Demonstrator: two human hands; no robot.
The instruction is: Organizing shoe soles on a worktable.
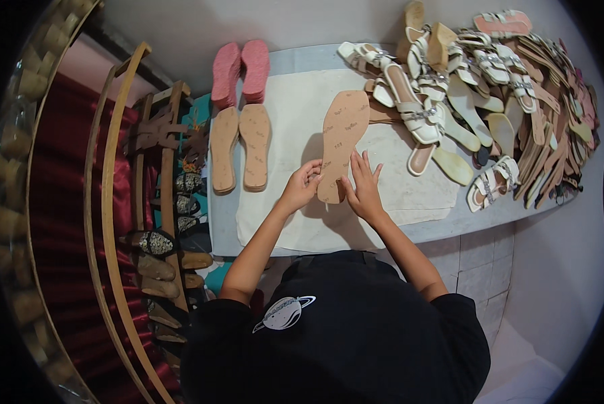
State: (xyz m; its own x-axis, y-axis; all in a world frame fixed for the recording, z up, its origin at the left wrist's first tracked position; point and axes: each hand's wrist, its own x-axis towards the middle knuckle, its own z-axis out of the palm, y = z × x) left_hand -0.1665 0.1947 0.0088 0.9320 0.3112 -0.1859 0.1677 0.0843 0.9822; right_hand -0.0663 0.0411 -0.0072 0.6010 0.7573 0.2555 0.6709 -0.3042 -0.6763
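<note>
On white mat, left hand [302, 185] pinching tan insole [339, 141], right hand [364, 188] flat

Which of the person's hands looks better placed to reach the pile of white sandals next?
Probably the right hand: it rests on the tan insole on the side toward the white sandals. The left hand is farther away.

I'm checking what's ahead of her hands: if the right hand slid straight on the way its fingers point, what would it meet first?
The right hand points up the table, along the tan insole. Beyond it, probably the white sandals; depth is unclear.
</note>
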